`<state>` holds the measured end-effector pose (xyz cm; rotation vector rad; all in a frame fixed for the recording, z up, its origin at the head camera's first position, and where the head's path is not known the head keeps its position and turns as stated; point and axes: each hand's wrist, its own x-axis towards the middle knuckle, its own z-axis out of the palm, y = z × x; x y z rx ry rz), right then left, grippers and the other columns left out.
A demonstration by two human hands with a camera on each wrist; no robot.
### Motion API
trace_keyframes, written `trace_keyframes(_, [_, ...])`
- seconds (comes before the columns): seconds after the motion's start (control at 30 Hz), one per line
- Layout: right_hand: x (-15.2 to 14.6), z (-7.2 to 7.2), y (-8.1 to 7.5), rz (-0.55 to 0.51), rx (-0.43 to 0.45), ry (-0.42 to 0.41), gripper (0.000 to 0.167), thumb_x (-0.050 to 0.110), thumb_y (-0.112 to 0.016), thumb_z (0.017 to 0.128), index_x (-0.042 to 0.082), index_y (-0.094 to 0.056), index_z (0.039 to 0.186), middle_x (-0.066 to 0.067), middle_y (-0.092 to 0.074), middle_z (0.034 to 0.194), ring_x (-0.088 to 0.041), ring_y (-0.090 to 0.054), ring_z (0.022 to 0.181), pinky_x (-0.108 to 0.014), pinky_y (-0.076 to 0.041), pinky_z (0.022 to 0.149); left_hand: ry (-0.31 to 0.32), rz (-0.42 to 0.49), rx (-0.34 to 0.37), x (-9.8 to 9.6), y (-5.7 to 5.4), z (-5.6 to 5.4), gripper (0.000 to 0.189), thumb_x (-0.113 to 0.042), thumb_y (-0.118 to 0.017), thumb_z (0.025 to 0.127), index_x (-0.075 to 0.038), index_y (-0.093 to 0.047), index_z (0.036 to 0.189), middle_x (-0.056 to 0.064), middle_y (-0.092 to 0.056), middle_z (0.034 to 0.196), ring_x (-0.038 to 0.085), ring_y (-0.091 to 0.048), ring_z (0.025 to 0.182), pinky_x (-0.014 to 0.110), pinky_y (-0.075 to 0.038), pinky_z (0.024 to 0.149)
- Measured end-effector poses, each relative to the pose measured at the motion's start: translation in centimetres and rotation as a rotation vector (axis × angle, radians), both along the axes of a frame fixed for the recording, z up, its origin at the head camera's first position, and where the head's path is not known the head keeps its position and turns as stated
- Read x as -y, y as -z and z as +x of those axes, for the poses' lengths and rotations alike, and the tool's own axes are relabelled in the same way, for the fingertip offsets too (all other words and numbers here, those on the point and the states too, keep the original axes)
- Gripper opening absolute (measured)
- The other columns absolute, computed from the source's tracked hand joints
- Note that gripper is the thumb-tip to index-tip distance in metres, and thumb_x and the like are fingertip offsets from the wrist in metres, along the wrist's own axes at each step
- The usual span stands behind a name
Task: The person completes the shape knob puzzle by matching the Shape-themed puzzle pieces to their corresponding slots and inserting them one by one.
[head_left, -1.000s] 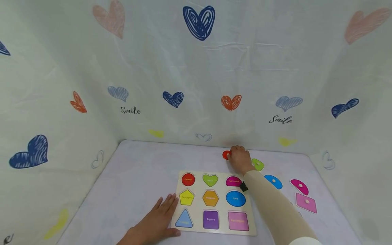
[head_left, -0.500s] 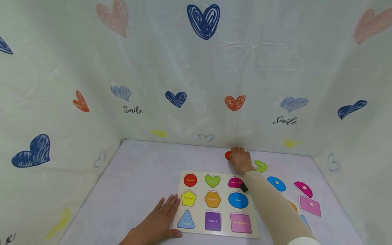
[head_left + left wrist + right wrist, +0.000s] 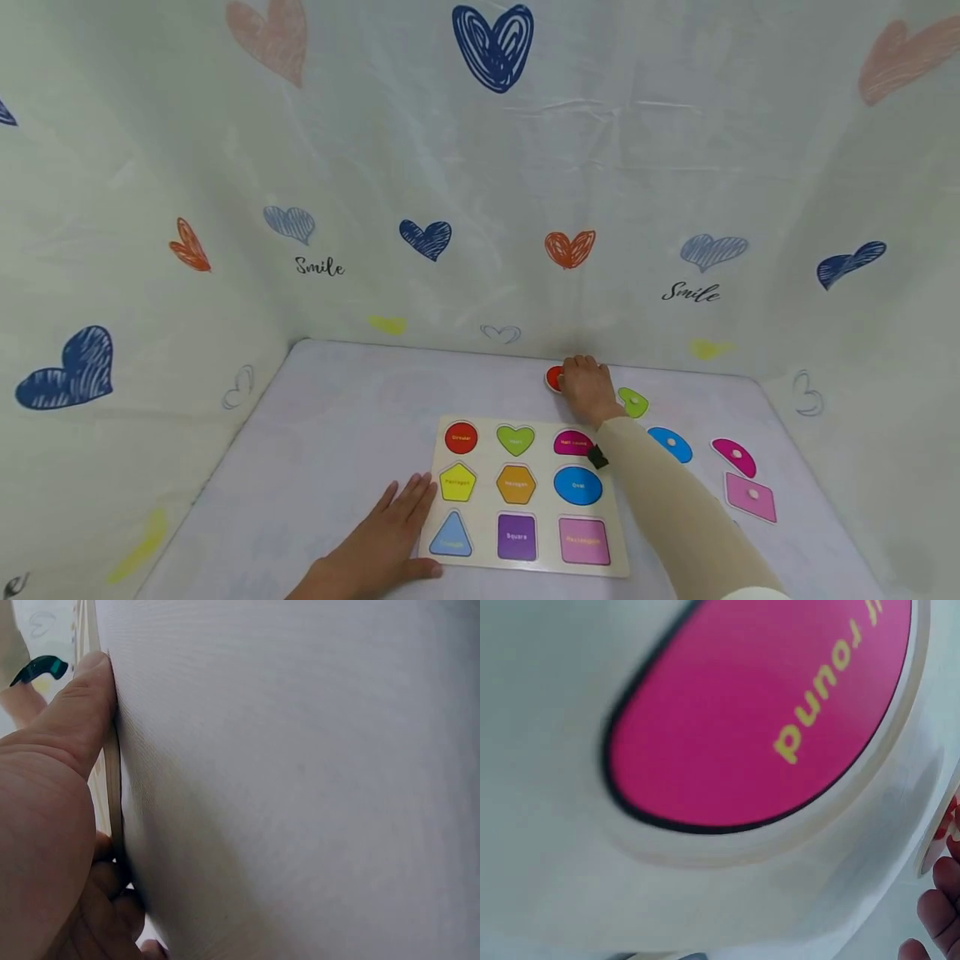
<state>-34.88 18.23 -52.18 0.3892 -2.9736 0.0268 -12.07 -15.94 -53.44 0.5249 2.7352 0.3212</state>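
Note:
A cream shape puzzle board (image 3: pixel 484 533) with colored, labelled shape recesses lies on the white table. My left hand (image 3: pixel 386 533) rests at its left side, fingers extended to the edge and thumb at the near left corner; the left wrist view shows the thumb (image 3: pixel 79 701) along the board's edge. Beyond the board, my right hand (image 3: pixel 588 389) pinches a red circle puzzle piece (image 3: pixel 553 378), its knob largely behind the fingers. In the right wrist view the red piece stands tilted at the right edge, while the pink half-round recess (image 3: pixel 742 735) fills the middle.
Right of the board lie a green heart piece (image 3: pixel 633 402), a blue oval piece (image 3: pixel 663 440), a magenta half-round piece (image 3: pixel 735 457) and a pink rectangle piece (image 3: pixel 751 497), with knobs. The right sleeve (image 3: pixel 667 508) crosses the board's right side. Behind hangs a heart-patterned curtain (image 3: pixel 510 167).
The red circle piece now shows a pale lower rim, tilted up slightly at the right fingers. Both hands stay in nearly the same places; the head view has shifted slightly.

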Motion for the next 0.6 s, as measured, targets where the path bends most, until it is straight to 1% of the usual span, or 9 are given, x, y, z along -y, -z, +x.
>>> trace_keyframes(0.1, [0.1, 0.3, -0.2, 0.003, 0.008, 0.001, 0.034, 0.023, -0.069, 0.103, -0.003, -0.064, 0.126, -0.019, -0.069, 0.12, -0.035, -0.06, 0.113, -0.055, -0.056, 0.1, 0.003, 0.014, -0.007, 0.1, 0.0, 0.1, 0.116, -0.075, -0.073, 0.081, -0.012, -0.029, 0.168, 0.006, -0.027, 0.175, 0.031, -0.021, 0.163, 0.059, -0.016, 0.131])
trace_keyframes(0.23, [0.0, 0.8, -0.4, -0.022, 0.003, -0.004, 0.034, 0.023, -0.071, 0.102, -0.003, -0.064, 0.124, -0.018, -0.069, 0.118, -0.034, -0.06, 0.111, -0.054, -0.057, 0.099, 0.017, 0.016, -0.023, 0.2, 0.1, 0.1, 0.114, -0.074, -0.072, 0.083, -0.009, -0.03, 0.167, 0.008, -0.029, 0.175, 0.032, -0.022, 0.163, 0.059, -0.017, 0.131])
trace_keyframes(0.33, [0.1, 1.2, -0.4, -0.023, -0.027, -0.026, 0.034, 0.024, -0.072, 0.101, -0.001, -0.063, 0.122, -0.017, -0.068, 0.117, -0.034, -0.059, 0.11, -0.053, -0.057, 0.098, 0.021, 0.025, -0.023, 0.2, 0.1, 0.2, 0.113, -0.072, -0.073, 0.084, -0.007, -0.032, 0.166, 0.01, -0.03, 0.174, 0.032, -0.024, 0.162, 0.059, -0.018, 0.131])
trace_keyframes(0.5, [0.6, 1.8, -0.2, 0.021, -0.103, -0.067, 0.034, 0.027, -0.074, 0.099, 0.001, -0.063, 0.118, -0.015, -0.069, 0.112, -0.031, -0.059, 0.106, -0.048, -0.058, 0.093, 0.012, 0.039, -0.017, 0.1, -0.1, 0.2, 0.113, -0.071, -0.075, 0.083, -0.005, -0.032, 0.165, 0.011, -0.032, 0.173, 0.033, -0.025, 0.162, 0.06, -0.018, 0.131])
trace_keyframes(0.6, [1.1, 2.1, -0.3, 0.033, -0.12, -0.077, 0.034, 0.028, -0.074, 0.099, 0.001, -0.063, 0.117, -0.014, -0.069, 0.111, -0.03, -0.06, 0.105, -0.046, -0.058, 0.092, 0.006, 0.041, -0.014, 0.1, -0.3, 0.2, 0.113, -0.069, -0.076, 0.082, -0.005, -0.032, 0.165, 0.011, -0.032, 0.173, 0.033, -0.025, 0.161, 0.06, -0.018, 0.131])
